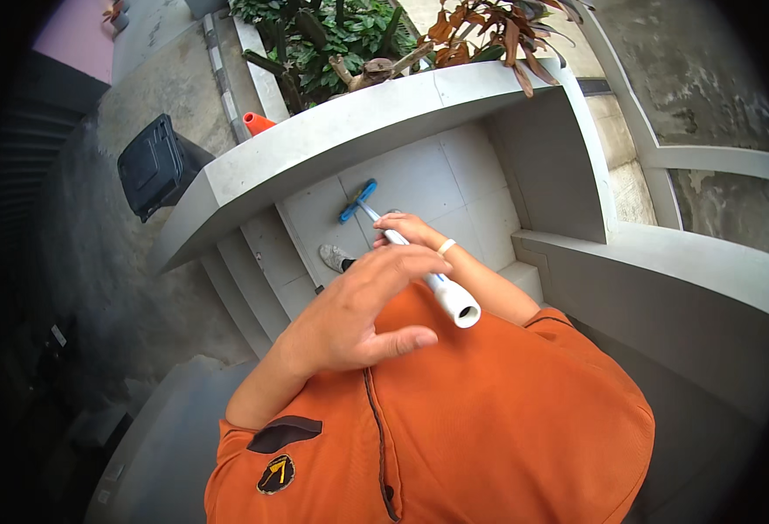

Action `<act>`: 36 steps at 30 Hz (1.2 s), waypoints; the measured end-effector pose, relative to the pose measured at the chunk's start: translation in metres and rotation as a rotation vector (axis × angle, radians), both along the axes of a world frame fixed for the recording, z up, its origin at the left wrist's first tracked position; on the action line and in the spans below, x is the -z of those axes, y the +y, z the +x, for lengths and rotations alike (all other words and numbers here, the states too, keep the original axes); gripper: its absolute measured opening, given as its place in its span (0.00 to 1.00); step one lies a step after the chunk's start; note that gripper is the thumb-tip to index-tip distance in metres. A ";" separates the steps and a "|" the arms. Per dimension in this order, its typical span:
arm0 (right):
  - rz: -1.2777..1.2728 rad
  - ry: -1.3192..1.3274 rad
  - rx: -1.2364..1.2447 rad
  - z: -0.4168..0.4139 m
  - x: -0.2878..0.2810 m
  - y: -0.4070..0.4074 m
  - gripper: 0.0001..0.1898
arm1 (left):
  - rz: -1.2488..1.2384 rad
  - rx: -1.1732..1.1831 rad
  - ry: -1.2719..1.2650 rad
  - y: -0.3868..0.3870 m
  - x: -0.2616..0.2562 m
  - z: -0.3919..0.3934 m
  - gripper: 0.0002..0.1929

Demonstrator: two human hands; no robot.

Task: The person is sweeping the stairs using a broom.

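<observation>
A long-handled tool with a white and blue pole (453, 298) runs from in front of my chest down to the tiled floor. Its blue head (358, 202), which looks like a floor brush or squeegee, lies on or just above the pale tiles. My right hand (405, 230), with a white wristband, is closed around the pole's middle. Above the upper pole, near its hollow white end, my left hand (365, 304) is spread with the thumb apart; its fingertips cross over the pole, and whether they touch it is unclear.
A low white wall (358, 111) bounds the landing, with plants beyond it. Steps (253, 288) descend at the left. A black wheeled bin (155, 167) and an orange cone tip (257, 123) stand outside the wall. My shoe (334, 257) is near the steps' edge.
</observation>
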State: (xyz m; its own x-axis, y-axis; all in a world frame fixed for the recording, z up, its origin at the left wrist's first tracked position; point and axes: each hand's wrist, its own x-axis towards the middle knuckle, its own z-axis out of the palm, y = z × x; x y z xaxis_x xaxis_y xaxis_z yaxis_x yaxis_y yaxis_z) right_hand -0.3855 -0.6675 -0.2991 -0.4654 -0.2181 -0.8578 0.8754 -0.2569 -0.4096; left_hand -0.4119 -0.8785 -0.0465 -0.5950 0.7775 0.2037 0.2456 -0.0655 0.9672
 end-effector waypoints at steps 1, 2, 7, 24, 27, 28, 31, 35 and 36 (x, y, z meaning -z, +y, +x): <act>-0.014 0.012 0.111 0.010 -0.001 0.035 0.14 | -0.097 -0.060 0.056 0.007 0.005 -0.005 0.29; 0.037 -0.044 0.254 0.018 -0.024 0.058 0.15 | -0.090 -0.019 0.077 0.015 0.012 -0.010 0.29; -0.049 -0.290 0.733 0.096 0.012 0.204 0.13 | -0.786 -0.083 -0.075 0.037 0.071 -0.037 0.26; 0.339 -0.098 0.642 0.096 0.118 0.516 0.28 | -1.069 0.179 -0.401 0.258 0.204 -0.089 0.18; 0.244 -0.162 0.823 0.162 0.139 0.502 0.27 | -1.056 0.218 -0.367 0.301 0.204 -0.120 0.17; 0.242 -0.202 0.912 0.191 0.138 0.490 0.26 | -1.082 0.231 -0.304 0.312 0.204 -0.130 0.17; 0.218 -0.321 1.165 0.275 0.130 0.452 0.28 | -1.161 0.281 -0.179 0.344 0.208 -0.164 0.16; 0.103 -0.408 1.445 0.345 0.114 0.375 0.30 | -1.254 0.456 -0.111 0.385 0.238 -0.196 0.18; 0.107 -0.432 1.501 0.356 0.110 0.345 0.30 | -1.271 0.521 -0.079 0.397 0.246 -0.202 0.18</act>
